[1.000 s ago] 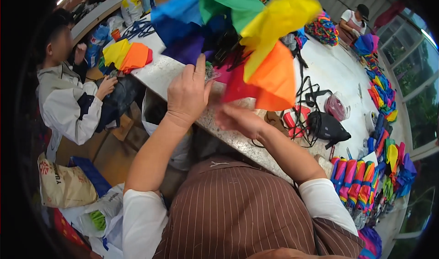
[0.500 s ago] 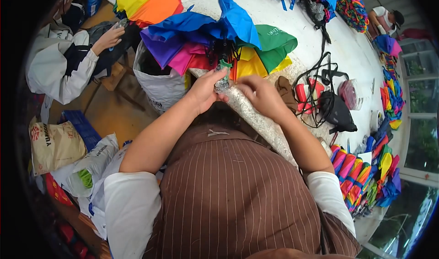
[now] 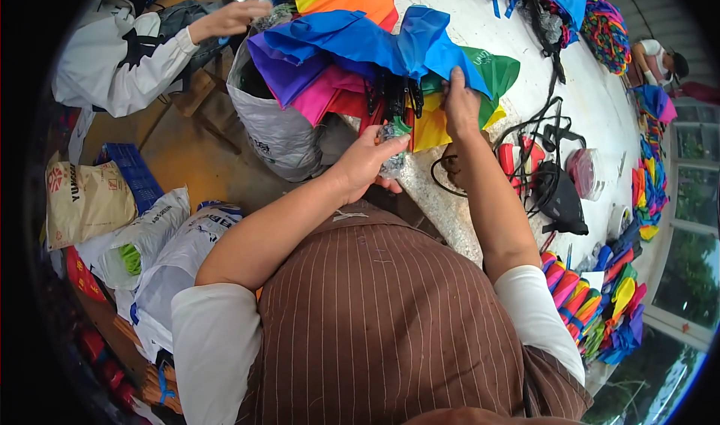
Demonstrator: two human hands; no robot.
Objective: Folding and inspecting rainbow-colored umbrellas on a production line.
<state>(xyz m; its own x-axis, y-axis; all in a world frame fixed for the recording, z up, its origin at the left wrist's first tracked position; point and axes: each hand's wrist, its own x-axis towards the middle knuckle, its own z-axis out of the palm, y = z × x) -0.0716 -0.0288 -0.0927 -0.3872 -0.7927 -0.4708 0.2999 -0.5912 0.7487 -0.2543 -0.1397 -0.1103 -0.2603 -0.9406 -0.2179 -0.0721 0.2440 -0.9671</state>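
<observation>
A rainbow-coloured umbrella (image 3: pixel 420 46) lies partly folded in front of me, its loose canopy panels spread and its black ribs bunched at the middle. My left hand (image 3: pixel 373 162) is closed around its handle (image 3: pixel 393 149), which is covered in clear plastic wrap with a bit of green on it. Over on the right side of the canopy, my right hand (image 3: pixel 460 108) grips the cloth at the border of the blue and green panels, thumb on top. Its other fingers are partly hidden behind the fabric.
A white sack (image 3: pixel 274 136) stands left of the umbrella. Black cords and a black pouch (image 3: pixel 561 200) lie on the white table (image 3: pixel 431 181) at right, near a pink tape roll (image 3: pixel 585 174). Rolled umbrellas (image 3: pixel 577 297) sit at lower right. A co-worker's hand (image 3: pixel 229 20) is at upper left.
My right hand has moved from beside the handle up and right onto the canopy. The left hand still holds the handle. The co-worker's hand has shifted up and right.
</observation>
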